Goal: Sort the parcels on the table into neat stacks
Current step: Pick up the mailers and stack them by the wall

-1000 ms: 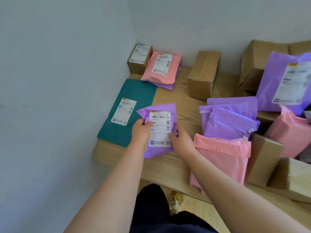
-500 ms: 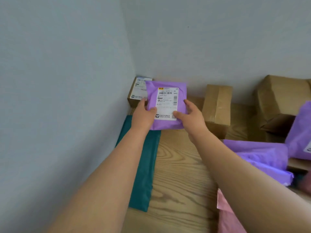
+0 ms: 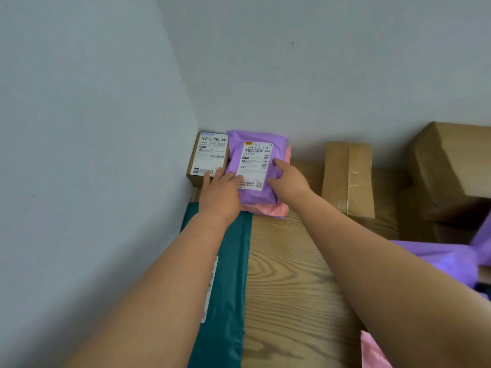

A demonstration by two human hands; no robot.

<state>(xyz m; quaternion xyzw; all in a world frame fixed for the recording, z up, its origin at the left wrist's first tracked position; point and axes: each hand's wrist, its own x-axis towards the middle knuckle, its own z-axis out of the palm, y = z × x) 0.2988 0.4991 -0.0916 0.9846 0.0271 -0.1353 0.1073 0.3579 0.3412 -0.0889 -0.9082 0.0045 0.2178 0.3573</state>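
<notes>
A purple parcel (image 3: 255,166) with a white label lies flat on top of a pink parcel (image 3: 268,210) in the table's far left corner, by the wall. My left hand (image 3: 220,193) rests on its near left edge, fingers stretched flat over the label's corner. My right hand (image 3: 289,181) touches its right side, with the index finger extended onto the label. Neither hand curls round the parcel.
A small labelled cardboard box (image 3: 210,155) stands left of the stack in the corner. A teal mailer (image 3: 228,274) lies along the wooden table (image 3: 287,274) by the left wall. Brown boxes (image 3: 348,179) (image 3: 451,166) stand to the right, with purple parcels (image 3: 438,258) and a pink one (image 3: 372,351) nearer.
Both hands carried the purple parcel from the near table edge to the far corner and set it down on the pink parcel. Their grip has loosened to flat fingers.
</notes>
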